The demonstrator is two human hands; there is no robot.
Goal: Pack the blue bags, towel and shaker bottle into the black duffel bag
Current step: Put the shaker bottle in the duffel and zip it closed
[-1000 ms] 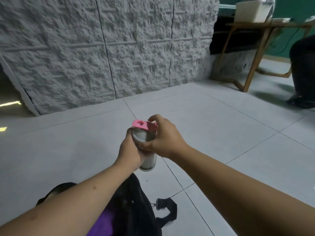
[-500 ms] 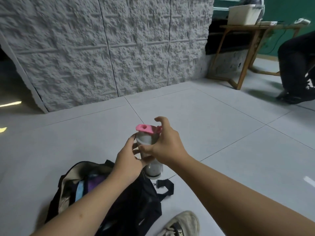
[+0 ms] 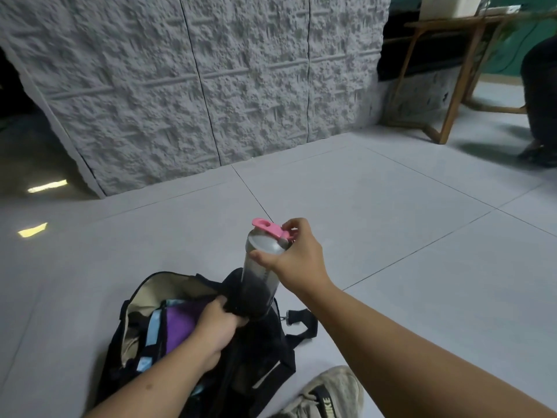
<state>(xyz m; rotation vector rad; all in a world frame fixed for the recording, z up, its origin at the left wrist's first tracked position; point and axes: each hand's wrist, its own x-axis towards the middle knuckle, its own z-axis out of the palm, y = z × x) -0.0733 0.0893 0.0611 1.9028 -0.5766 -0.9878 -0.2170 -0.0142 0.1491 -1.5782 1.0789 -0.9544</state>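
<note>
Tiled floor [image 3: 391, 212] | right hand [image 3: 297, 256] grips shaker bottle [image 3: 262, 267] | left hand [image 3: 215, 325] grips duffel bag [image 3: 265, 351] pocket edge | next: push bottle down into the pocket.

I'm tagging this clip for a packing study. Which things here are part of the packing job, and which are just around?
Part of the job:
shaker bottle, gripped by the right hand
black duffel bag, its edge held by the left hand
blue bags inside
purple towel inside

Just around:
wooden table
shoe
seated person
</note>
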